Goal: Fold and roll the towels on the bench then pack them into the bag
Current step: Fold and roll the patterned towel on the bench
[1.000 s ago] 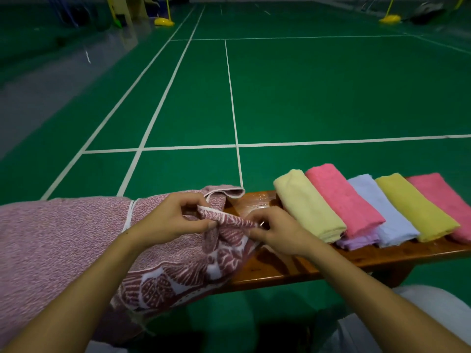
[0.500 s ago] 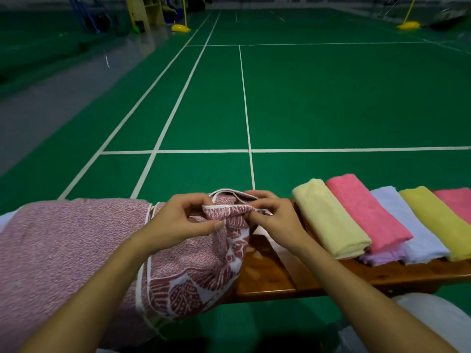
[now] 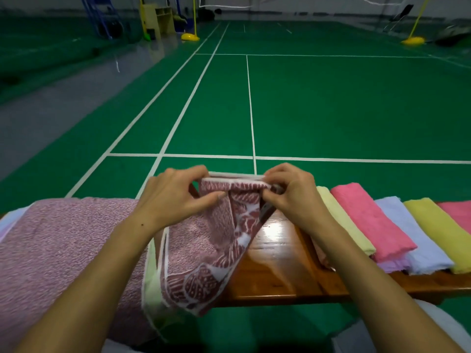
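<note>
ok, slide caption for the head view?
Both hands pinch the patterned towel's edge above the bench.

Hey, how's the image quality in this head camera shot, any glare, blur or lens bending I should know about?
Head view: dim overall, with a bright glare patch on the glossy wooden bench beside the patterned towel that both hands pinch; wide-angle bending curves the court lines and stretches the forearms at the bottom edge; far background gear is soft and murky; left hand and right hand look reasonably sharp.
</note>
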The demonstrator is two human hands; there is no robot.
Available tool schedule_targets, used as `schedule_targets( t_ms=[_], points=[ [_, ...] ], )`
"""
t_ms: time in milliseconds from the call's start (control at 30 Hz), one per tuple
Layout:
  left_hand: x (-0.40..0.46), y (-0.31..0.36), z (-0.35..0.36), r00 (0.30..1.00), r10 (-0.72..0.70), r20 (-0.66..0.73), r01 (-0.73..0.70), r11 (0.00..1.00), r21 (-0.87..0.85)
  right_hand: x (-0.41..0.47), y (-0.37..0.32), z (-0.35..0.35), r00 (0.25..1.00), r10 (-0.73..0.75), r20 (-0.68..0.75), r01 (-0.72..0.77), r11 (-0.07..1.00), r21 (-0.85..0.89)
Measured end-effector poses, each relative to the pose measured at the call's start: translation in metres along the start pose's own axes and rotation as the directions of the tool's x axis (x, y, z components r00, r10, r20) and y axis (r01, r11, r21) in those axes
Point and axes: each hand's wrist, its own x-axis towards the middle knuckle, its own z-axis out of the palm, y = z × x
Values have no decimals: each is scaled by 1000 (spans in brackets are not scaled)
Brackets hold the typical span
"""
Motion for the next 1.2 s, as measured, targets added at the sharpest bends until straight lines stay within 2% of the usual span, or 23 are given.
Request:
schedule_targets(
  t_ms=[67, 133, 233, 267, 333, 400, 433, 500, 667, 767, 900, 1000, 1100, 1200],
  points=[
    [11, 7, -13, 996, -19, -92, 16, 999, -35, 9, -16, -11, 989, -41, -139, 38, 999, -20],
    [21, 19, -27, 982, -42, -182, 4, 979, -203, 17, -32, -24, 965, -36, -261, 39, 999, 8],
    [35, 38, -40, 942, -62, -330, -100, 887, -451, 28, -45, -36, 919, -47, -392, 39, 999, -29],
    [38, 46, -43, 932, -80, -353, -124, 845, -520, 31, -47, -41, 912, -12, -410, 18, 1000, 9],
    [40, 60, -44, 924, -165, -345, -125, 723, -679, 33, -49, -50, 914, 159, -372, -64, 965, 256],
    [41, 66, -42, 922, -274, -276, -68, 585, -808, 30, -50, -57, 925, 302, -231, -146, 843, 517],
    [42, 65, -40, 920, -306, -245, -39, 550, -834, 28, -49, -59, 930, 322, -175, -167, 796, 581],
    [41, 64, -38, 935, -294, -200, -13, 535, -845, 21, -49, -62, 936, 330, -124, -183, 756, 629],
    [26, 76, -54, 985, -144, -93, -17, 458, -889, 7, -64, -80, 955, 265, -133, -135, 787, 602],
    [18, 82, -63, 992, -114, -62, -13, 388, -922, 3, -76, -93, 961, 245, -132, -113, 779, 617],
    [14, 75, -51, 976, -204, 73, 143, 351, -925, 2, -66, -81, 942, 336, -4, -255, 723, 642],
    [13, 56, -23, 929, -320, 187, 305, 376, -875, 5, -40, -53, 907, 406, 111, -387, 704, 595],
    [14, 35, 18, 876, -412, 252, 437, 452, -778, 10, -8, -13, 843, 495, 210, -533, 719, 446],
    [19, 11, 63, 833, -475, 285, 521, 498, -694, 16, 26, 37, 805, 540, 245, -591, 764, 259]
  ],
)
